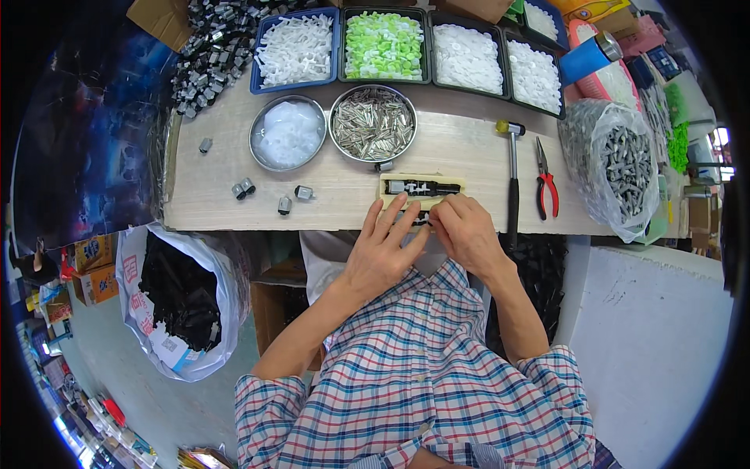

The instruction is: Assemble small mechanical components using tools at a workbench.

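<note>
Hands [426, 234] — small dark part [422, 220] between fingertips

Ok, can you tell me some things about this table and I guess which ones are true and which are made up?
1. The red-handled pliers lie to the right of the hammer. True.
2. The tray of green pieces sits at the near edge by the hands. False: it is at the far side of the table, in the row of trays.
3. Both hands, left hand and right hand, are close together at the table's near edge. True.
4. The round metal bowl of silver pins is empty. False: it is full of them.
5. The hammer is in the right hand. False: it lies on the table beside that hand.
</note>
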{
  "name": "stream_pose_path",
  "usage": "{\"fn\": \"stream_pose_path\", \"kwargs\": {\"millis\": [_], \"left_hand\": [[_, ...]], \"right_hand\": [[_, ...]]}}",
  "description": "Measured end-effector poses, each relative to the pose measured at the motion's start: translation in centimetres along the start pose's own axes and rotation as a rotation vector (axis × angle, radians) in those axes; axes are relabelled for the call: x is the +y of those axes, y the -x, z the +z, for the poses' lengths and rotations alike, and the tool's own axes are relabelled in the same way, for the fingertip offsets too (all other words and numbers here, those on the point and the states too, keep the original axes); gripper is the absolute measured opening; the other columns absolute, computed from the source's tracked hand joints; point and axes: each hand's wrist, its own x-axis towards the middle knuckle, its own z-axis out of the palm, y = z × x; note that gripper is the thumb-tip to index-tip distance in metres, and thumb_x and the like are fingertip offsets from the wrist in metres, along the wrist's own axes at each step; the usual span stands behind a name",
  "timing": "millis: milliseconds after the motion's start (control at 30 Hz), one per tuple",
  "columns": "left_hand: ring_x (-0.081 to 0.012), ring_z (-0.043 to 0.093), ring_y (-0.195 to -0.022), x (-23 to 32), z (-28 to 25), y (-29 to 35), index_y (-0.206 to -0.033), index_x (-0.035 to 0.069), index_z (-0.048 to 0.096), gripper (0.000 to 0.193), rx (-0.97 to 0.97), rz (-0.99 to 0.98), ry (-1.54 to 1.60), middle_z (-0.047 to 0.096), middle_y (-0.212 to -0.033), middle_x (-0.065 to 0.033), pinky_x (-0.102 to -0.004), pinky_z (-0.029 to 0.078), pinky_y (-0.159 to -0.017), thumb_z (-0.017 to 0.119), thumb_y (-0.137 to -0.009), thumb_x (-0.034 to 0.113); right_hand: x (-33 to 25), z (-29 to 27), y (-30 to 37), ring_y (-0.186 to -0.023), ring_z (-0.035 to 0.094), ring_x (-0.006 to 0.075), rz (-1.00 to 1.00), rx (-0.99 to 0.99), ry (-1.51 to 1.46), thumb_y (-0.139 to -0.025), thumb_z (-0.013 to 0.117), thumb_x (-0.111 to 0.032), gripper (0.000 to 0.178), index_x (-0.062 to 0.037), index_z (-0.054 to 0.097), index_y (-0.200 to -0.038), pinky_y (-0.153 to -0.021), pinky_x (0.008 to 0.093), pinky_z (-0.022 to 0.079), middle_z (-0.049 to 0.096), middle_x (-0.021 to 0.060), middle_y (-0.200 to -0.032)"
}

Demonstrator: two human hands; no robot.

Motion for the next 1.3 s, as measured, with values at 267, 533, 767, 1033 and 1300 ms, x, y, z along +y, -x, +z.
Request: {"fn": "stream_pose_path", "kwargs": {"millis": [267,533,767,1033,1300], "left_hand": [[-0.0381,0.043,-0.141,-0.9,-0.3,-0.8,-0.117,0.009,0.071,0.041,-0.039,0.065,0.027,0.053,-0.144,-0.0165,-0.0588,0.033,-0.117,0.078,-0.077,0.018],[-0.0363,0.043,-0.142,-1.7,0.1,-0.9,-0.11,0.01,0.072,0.028,-0.094,0.111,-0.021,0.054,-0.145,-0.0138,-0.06,0.032,-0.117,0.071,-0.083,0.019],[-0.035,0.043,-0.143,-1.9,0.3,-0.8,-0.112,0.013,0.068,0.024,-0.109,0.169,-0.134,0.053,-0.148,-0.0125,-0.0618,0.029,-0.117,0.062,-0.089,0.019],[-0.0346,0.047,-0.14,-1.6,1.3,0.0,-0.112,0.012,0.068,0.024,-0.035,0.157,-0.183,0.058,-0.143,-0.0112,-0.0622,0.027,-0.118,0.062,-0.089,0.016],[-0.0313,0.049,-0.139,-2.3,1.5,0.2,-0.113,0.007,0.066,0.024,-0.051,0.228,-0.085,0.06,-0.14,-0.0114,-0.0596,0.027,-0.12,0.062,-0.09,0.015]], "right_hand": [[0.3,0.0,-0.4,-0.082,0.06,0.0327,0.0,-0.008,0.015,-0.08,0.072,-0.003,0.018,-0.0019,0.059,-0.093,-0.074,0.0423,0.052,0.059,0.0134,-0.089],[0.4,0.2,-0.4,-0.083,0.06,0.0317,-0.005,-0.083,-0.02,-0.076,0.073,-0.004,0.021,-0.0021,0.06,-0.093,-0.073,0.0411,0.052,0.058,0.0125,-0.087],[0.1,-1.1,1.8,-0.078,0.063,0.0325,0.205,0.21,-0.251,-0.084,0.07,0.002,0.012,-0.0012,0.063,-0.093,-0.07,0.0397,0.052,0.063,0.0134,-0.086],[6.0,-3.0,12.8,-0.083,0.061,0.0202,0.824,0.697,0.055,-0.101,0.061,-0.011,0.016,0.0028,0.062,-0.108,-0.079,0.0297,0.049,0.064,0.0106,-0.094],[13.1,6.3,28.6,-0.117,0.054,0.0472,1.329,0.038,0.457,-0.095,0.065,-0.039,0.058,-0.0019,0.047,-0.137,-0.097,0.0545,0.047,0.053,0.0249,-0.13]]}}
